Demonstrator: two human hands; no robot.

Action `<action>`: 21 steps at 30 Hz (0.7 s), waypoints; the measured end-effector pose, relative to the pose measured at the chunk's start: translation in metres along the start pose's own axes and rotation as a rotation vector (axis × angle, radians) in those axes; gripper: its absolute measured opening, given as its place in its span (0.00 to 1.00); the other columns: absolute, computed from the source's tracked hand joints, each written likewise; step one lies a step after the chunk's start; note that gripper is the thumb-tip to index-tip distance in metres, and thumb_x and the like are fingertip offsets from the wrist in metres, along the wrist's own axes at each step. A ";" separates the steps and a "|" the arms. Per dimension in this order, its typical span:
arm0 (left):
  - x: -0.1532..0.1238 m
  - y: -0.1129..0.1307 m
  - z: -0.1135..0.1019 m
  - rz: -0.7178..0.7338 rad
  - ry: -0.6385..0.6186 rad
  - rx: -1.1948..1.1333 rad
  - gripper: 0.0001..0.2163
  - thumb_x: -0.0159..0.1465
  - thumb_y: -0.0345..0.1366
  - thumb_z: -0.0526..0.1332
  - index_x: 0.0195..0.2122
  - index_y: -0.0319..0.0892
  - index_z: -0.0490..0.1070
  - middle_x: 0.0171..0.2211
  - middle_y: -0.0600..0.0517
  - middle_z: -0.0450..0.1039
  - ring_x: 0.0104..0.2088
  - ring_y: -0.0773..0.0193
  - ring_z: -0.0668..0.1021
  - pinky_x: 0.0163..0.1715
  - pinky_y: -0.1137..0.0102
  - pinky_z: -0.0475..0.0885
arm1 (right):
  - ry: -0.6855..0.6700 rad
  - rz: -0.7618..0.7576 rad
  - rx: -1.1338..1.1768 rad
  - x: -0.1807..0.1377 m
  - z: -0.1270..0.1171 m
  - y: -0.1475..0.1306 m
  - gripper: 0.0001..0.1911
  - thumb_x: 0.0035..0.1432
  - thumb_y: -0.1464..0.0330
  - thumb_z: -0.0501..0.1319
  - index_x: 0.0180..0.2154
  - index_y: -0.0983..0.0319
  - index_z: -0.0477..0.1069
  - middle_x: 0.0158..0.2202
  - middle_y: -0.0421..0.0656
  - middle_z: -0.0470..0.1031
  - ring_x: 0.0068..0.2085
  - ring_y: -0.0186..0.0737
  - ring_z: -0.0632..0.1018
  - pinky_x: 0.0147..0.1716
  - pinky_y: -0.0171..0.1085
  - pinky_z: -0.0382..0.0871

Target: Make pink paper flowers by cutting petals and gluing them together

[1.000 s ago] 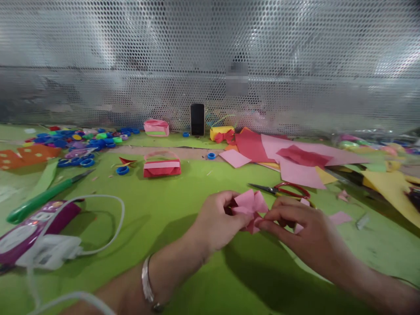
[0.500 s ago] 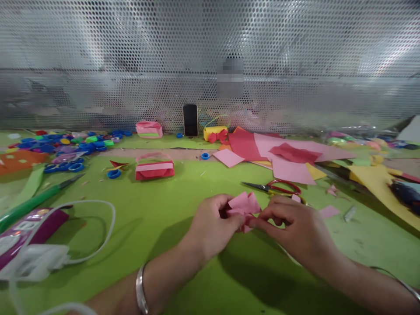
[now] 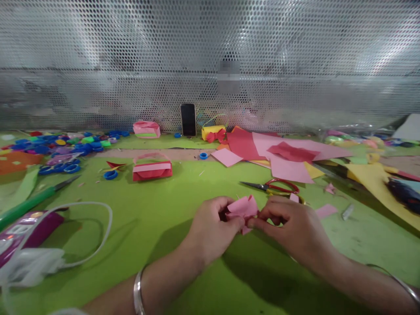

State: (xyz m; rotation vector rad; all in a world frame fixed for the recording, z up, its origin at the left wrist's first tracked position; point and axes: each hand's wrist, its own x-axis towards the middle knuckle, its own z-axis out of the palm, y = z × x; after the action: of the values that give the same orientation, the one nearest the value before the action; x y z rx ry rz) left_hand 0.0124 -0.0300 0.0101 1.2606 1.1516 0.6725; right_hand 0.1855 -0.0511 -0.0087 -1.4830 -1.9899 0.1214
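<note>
Both hands meet over the green table (image 3: 157, 218) on a small folded pink paper piece (image 3: 243, 206). My left hand (image 3: 213, 227) pinches its left side with curled fingers. From the right, my right hand (image 3: 288, 223) grips the same piece between thumb and fingertips. Part of the paper is hidden between the fingers. Red-handled scissors (image 3: 275, 187) lie just behind my right hand, and small pink scraps (image 3: 326, 211) lie to its right.
A red and pink paper box (image 3: 152, 167) sits mid-table, another pink one (image 3: 146, 129) and a phone (image 3: 188, 119) by the perforated metal wall. Loose paper sheets (image 3: 288, 159) lie right. Bottle caps (image 3: 62, 146), a green cutter (image 3: 29, 203) and a white cable (image 3: 82, 227) lie left.
The view has shifted slightly, so everything sits a little further left. My fingers have closed tighter on the pink paper, which looks more folded and smaller.
</note>
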 end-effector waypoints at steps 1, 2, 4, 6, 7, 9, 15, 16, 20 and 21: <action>0.000 -0.001 0.000 0.009 -0.005 0.006 0.07 0.55 0.26 0.62 0.36 0.37 0.74 0.33 0.47 0.78 0.34 0.60 0.79 0.36 0.67 0.73 | 0.010 -0.005 -0.005 0.000 0.000 0.000 0.28 0.60 0.50 0.56 0.15 0.60 0.67 0.16 0.37 0.65 0.17 0.31 0.65 0.17 0.32 0.56; 0.000 -0.001 0.000 0.017 -0.007 0.016 0.07 0.55 0.26 0.62 0.36 0.37 0.74 0.34 0.47 0.78 0.35 0.59 0.79 0.37 0.66 0.73 | 0.020 -0.008 -0.012 0.000 0.000 0.000 0.28 0.60 0.50 0.56 0.15 0.60 0.65 0.16 0.37 0.64 0.17 0.31 0.64 0.16 0.32 0.55; 0.000 -0.002 0.000 0.034 -0.007 0.036 0.07 0.55 0.26 0.62 0.35 0.37 0.74 0.34 0.47 0.79 0.36 0.58 0.79 0.37 0.65 0.73 | 0.030 -0.018 -0.023 0.000 0.000 -0.001 0.29 0.60 0.49 0.55 0.15 0.60 0.64 0.15 0.36 0.64 0.17 0.31 0.63 0.16 0.32 0.54; 0.000 -0.001 0.000 0.024 -0.008 0.028 0.07 0.55 0.26 0.62 0.35 0.37 0.74 0.34 0.47 0.79 0.36 0.58 0.79 0.38 0.65 0.73 | 0.027 -0.019 -0.027 0.000 0.000 -0.001 0.30 0.60 0.48 0.55 0.15 0.60 0.64 0.15 0.36 0.64 0.16 0.30 0.63 0.15 0.32 0.54; 0.000 -0.001 0.000 0.014 -0.008 0.013 0.06 0.54 0.25 0.62 0.34 0.37 0.74 0.33 0.47 0.78 0.35 0.59 0.80 0.38 0.66 0.73 | 0.025 -0.020 -0.029 -0.001 0.000 -0.001 0.30 0.60 0.47 0.54 0.15 0.60 0.65 0.15 0.36 0.65 0.16 0.30 0.63 0.15 0.31 0.54; 0.000 0.001 0.001 -0.002 -0.006 -0.013 0.05 0.54 0.24 0.63 0.32 0.37 0.74 0.31 0.49 0.78 0.33 0.61 0.79 0.36 0.68 0.73 | 0.031 -0.037 -0.051 -0.001 0.001 0.000 0.31 0.61 0.47 0.53 0.16 0.60 0.66 0.16 0.37 0.65 0.16 0.31 0.65 0.16 0.32 0.54; -0.002 0.007 0.004 -0.011 0.018 -0.032 0.05 0.55 0.25 0.63 0.24 0.38 0.72 0.19 0.56 0.71 0.24 0.69 0.73 0.27 0.74 0.67 | 0.104 -0.204 -0.167 -0.005 0.002 0.004 0.31 0.65 0.51 0.50 0.18 0.61 0.69 0.17 0.39 0.65 0.19 0.33 0.68 0.19 0.34 0.57; -0.003 0.007 0.004 -0.008 0.018 -0.033 0.06 0.56 0.25 0.62 0.22 0.39 0.71 0.18 0.57 0.69 0.23 0.70 0.72 0.26 0.75 0.66 | 0.120 -0.233 -0.180 -0.006 0.002 0.004 0.29 0.66 0.52 0.51 0.19 0.61 0.70 0.18 0.39 0.66 0.20 0.34 0.68 0.20 0.34 0.57; -0.003 0.003 0.002 0.036 0.009 0.031 0.07 0.56 0.27 0.61 0.22 0.39 0.71 0.19 0.56 0.69 0.22 0.70 0.69 0.24 0.74 0.64 | 0.154 -0.323 -0.214 -0.007 0.001 0.003 0.26 0.66 0.57 0.53 0.20 0.62 0.72 0.19 0.40 0.67 0.22 0.35 0.69 0.22 0.35 0.58; -0.002 0.002 0.002 0.044 0.007 0.050 0.07 0.56 0.27 0.61 0.22 0.40 0.71 0.20 0.56 0.69 0.22 0.70 0.69 0.24 0.74 0.63 | 0.158 -0.338 -0.221 -0.007 0.000 0.003 0.26 0.67 0.58 0.53 0.20 0.63 0.72 0.19 0.40 0.67 0.21 0.35 0.68 0.23 0.36 0.57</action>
State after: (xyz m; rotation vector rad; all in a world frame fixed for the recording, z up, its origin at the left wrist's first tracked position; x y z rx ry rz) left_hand 0.0140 -0.0322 0.0128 1.3304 1.1551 0.6849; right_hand 0.1890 -0.0561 -0.0135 -1.2180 -2.1411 -0.3582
